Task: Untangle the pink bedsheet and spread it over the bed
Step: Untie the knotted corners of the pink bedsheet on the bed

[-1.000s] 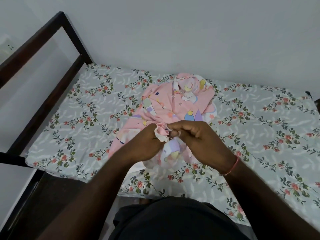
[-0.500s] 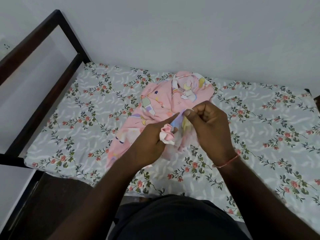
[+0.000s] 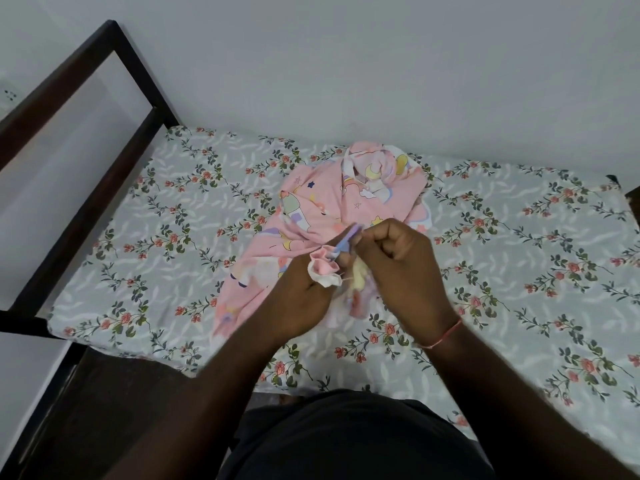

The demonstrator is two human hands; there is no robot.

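Note:
The pink bedsheet (image 3: pixel 318 202), printed with cartoon stars and moons, lies bunched in a heap in the middle of the bed (image 3: pixel 166 237), which has a grey floral cover. A knotted end of the sheet is lifted toward me. My left hand (image 3: pixel 301 299) grips the pink-and-white knot. My right hand (image 3: pixel 405 271) pinches a strip of the sheet just above the knot, thumb and fingers closed on it. Both hands hide the near part of the heap.
A dark wooden bed frame (image 3: pixel 114 161) rises along the left side. A plain white wall (image 3: pixel 381 81) runs behind the bed. My dark-clothed body (image 3: pixel 346 438) stands at the bed's near edge.
My hands have risen slightly with the knot. My right hand has pulled a strip of the sheet up and away from the knot held in my left hand.

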